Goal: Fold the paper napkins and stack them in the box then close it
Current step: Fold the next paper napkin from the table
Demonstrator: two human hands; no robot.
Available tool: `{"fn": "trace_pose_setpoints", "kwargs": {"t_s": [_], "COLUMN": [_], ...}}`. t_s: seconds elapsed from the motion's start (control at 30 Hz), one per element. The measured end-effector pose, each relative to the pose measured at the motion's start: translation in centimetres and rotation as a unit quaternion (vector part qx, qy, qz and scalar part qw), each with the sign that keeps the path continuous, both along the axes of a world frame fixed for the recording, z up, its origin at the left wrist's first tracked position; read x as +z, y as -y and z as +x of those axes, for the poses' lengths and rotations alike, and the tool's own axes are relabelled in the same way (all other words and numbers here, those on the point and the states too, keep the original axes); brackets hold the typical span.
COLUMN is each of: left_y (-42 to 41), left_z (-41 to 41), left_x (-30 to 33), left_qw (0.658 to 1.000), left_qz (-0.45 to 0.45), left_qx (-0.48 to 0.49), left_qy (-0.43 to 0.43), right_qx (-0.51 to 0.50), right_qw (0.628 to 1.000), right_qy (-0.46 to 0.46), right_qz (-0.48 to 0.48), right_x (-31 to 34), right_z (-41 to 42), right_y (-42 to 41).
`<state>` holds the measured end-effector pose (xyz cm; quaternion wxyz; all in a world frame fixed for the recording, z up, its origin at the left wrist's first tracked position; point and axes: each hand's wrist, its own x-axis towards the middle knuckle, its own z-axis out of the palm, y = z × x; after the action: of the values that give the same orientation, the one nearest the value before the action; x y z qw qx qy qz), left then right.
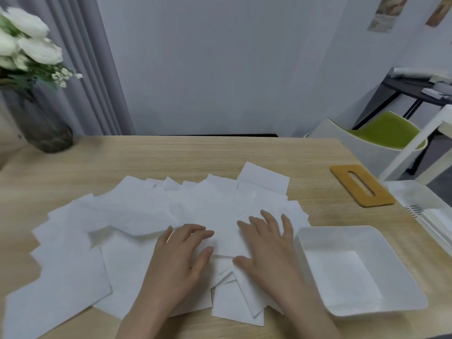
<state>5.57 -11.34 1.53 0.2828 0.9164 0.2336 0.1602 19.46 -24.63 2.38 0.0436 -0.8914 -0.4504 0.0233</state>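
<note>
The surface (220, 152) looks like pale wood laminate with fine straight grain, matt. The napkins (137, 211) are thin white paper — soft, faintly textured. The box (310, 238) is smooth white plastic, slightly glossy; its lid (342, 173) is flat, honey-coloured wood — matt.

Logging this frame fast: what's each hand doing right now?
Left hand: open, fingers resting on the napkins, holding nothing.
Right hand: open, flat on the napkins, holding nothing.
</note>
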Motion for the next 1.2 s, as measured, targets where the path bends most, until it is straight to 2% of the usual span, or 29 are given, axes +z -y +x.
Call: {"fn": "trace_pose_setpoints", "kwargs": {"t_s": [0.1,0.17,0.27,0.53,0.7,0.8,0.93,1.07,1.2], "left_y": [-0.9,-1.4,-1.8,-2.3,-2.4,-1.9,-0.4,0.3,0.1], "left_z": [-0.8,-1.2,-1.6,-2.0,-2.0,-1.5,-0.8,-0.7,-0.8], "left_x": [-0.1,-0.2,-0.6,-1.2,-1.0,-0.6,-0.1,0.0,-0.1], "left_qw": [1.000,1.000,1.000,1.000,0.999,0.997,0.981,0.925,0.887], "left_qz": [-0.002,-0.005,-0.009,-0.011,-0.022,-0.052,-0.154,-0.331,-0.401], "left_qx": [0.010,0.013,0.019,0.014,0.026,0.046,0.078,0.110,0.160], "left_qy": [-0.004,-0.004,-0.004,-0.008,0.001,0.024,0.082,0.149,0.162], "right_qx": [0.014,0.012,-0.004,-0.065,-0.128,-0.157,-0.177,-0.174,-0.163], "right_qw": [0.998,0.999,0.998,0.977,0.905,0.823,0.710,0.677,0.675], "right_qy": [-0.052,-0.047,-0.048,-0.133,-0.272,-0.395,-0.556,-0.604,-0.607], "right_qz": [-0.020,-0.015,0.030,0.153,0.301,0.377,0.395,0.382,0.386], "right_x": [-1.4,-2.0,-2.2,-1.3,-0.2,0.6,0.8,0.3,-0.2], "right_z": [-0.3,-0.3,-0.1,0.0,-0.5,-1.0,-1.8,-3.1,-4.0], "right_y": [-1.5,-1.7,-1.7,-1.8,-2.0,-2.5,-3.2,-3.8,-4.1]}}
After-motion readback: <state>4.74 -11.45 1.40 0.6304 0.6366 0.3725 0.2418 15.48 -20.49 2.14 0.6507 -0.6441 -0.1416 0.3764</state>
